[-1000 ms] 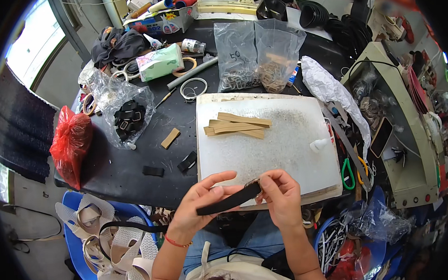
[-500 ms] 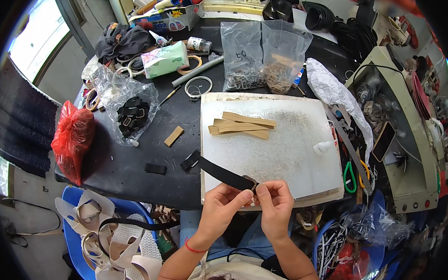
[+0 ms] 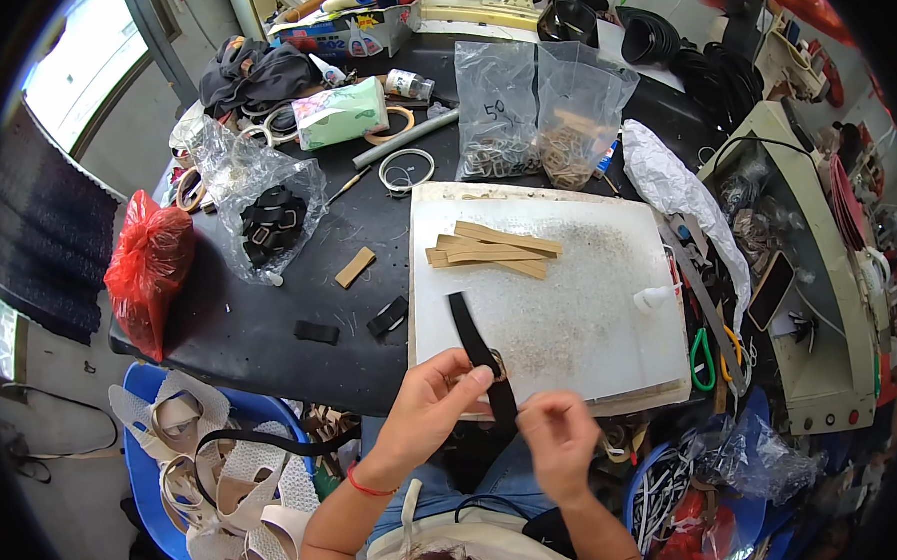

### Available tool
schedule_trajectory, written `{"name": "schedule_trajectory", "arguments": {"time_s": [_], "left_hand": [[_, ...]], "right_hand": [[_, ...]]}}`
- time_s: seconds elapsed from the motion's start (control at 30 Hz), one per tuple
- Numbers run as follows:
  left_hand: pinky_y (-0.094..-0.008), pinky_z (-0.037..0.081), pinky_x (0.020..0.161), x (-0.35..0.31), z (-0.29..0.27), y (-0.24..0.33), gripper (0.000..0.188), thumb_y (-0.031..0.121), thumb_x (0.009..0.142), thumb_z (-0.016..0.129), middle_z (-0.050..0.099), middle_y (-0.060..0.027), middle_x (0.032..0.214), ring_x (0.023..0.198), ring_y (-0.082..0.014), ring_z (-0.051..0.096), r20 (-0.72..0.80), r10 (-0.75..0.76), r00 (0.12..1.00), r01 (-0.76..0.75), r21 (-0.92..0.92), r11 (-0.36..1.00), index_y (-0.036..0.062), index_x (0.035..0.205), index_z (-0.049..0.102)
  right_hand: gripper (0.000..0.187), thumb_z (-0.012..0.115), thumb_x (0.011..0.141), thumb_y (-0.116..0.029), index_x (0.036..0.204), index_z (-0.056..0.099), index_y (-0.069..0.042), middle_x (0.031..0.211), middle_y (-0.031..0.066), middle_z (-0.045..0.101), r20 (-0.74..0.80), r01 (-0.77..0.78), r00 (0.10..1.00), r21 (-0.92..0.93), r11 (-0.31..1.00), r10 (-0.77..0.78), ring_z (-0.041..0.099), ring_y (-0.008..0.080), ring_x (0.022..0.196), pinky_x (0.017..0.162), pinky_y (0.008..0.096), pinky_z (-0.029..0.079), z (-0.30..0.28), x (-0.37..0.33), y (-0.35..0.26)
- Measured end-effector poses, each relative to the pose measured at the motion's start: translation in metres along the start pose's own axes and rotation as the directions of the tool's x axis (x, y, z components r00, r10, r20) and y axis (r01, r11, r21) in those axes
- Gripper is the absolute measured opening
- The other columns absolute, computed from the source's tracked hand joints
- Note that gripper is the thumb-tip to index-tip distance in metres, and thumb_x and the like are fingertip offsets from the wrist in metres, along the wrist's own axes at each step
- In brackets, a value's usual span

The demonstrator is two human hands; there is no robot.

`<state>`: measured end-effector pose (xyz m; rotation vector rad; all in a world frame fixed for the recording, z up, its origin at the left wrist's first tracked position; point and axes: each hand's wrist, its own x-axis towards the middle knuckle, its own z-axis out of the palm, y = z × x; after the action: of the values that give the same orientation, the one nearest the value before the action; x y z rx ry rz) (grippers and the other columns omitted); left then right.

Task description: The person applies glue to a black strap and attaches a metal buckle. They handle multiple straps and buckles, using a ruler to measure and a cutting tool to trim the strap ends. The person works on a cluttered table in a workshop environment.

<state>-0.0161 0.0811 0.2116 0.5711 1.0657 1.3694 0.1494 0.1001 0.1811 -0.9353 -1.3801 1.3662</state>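
Observation:
In front of me my left hand (image 3: 436,403) pinches a black strap (image 3: 469,329) beside a small metal buckle (image 3: 498,363). One end of the strap points up over the white board; the other hangs down past the board's near edge. My right hand (image 3: 560,437), slightly blurred, has its fingers curled closed at the strap's lower end. Several tan strips (image 3: 492,248) lie in a loose pile on the white cutting board (image 3: 590,314) beyond my hands. Two short black strap pieces, one folded (image 3: 388,317) and one flat (image 3: 317,332), rest on the black table left of the board.
A short tan piece (image 3: 356,267), a bag of black buckled straps (image 3: 274,223) and a red plastic bag (image 3: 150,273) are on the left. Clear bags of buckles (image 3: 498,113) stand behind the board. Green-handled scissors (image 3: 702,357) lie right; a blue basket of sandals (image 3: 264,408) sits lower left.
The strap has swung from lying out to the left to standing nearly upright over the board. My right hand has moved down and slightly right, away from the buckle; my left keeps its pinch.

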Motion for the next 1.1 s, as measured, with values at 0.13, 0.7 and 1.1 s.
{"name": "schedule_trajectory", "arguments": {"time_s": [0.13, 0.7, 1.1], "left_hand": [[-0.0249, 0.054, 0.077, -0.006, -0.005, 0.005, 0.024, 0.011, 0.090, 0.068, 0.067, -0.0065, 0.094, 0.086, -0.0107, 0.064, 0.169, -0.108, 0.980, 0.061, 0.261, 0.963, -0.0053, 0.106, 0.063], [-0.0299, 0.056, 0.068, -0.006, 0.003, -0.024, 0.035, -0.007, 0.075, 0.069, 0.070, -0.0133, 0.092, 0.077, -0.0234, 0.070, 0.054, 0.695, 0.717, -0.491, 0.747, 0.449, 0.0033, 0.109, 0.066], [-0.0300, 0.055, 0.064, -0.010, 0.006, -0.022, 0.031, -0.007, 0.075, 0.069, 0.071, -0.0112, 0.088, 0.074, -0.0236, 0.070, 0.099, 0.715, 0.692, -0.526, 0.747, 0.406, 0.0042, 0.104, 0.068]], "right_hand": [[0.020, 0.071, 0.083, -0.004, 0.101, 0.065, 0.001, 0.083, 0.0039, 0.060, 0.056, 0.091, 0.995, -0.227, 0.970, -0.081, 0.051, 0.0107, 0.071, 0.066, 0.0237, 0.043, -0.001, 0.045, -0.021], [0.014, 0.063, 0.093, -0.011, 0.083, 0.060, -0.002, 0.072, -0.0067, 0.054, 0.157, -0.306, 0.945, 0.120, 0.945, 0.286, 0.043, 0.0002, 0.066, 0.057, 0.0185, 0.033, 0.010, 0.024, -0.017], [0.018, 0.067, 0.093, -0.018, 0.086, 0.059, -0.003, 0.077, -0.0061, 0.054, 0.077, -0.213, 0.976, 0.109, 0.971, 0.205, 0.042, 0.0006, 0.067, 0.057, 0.0168, 0.034, 0.018, 0.025, -0.012]]}}
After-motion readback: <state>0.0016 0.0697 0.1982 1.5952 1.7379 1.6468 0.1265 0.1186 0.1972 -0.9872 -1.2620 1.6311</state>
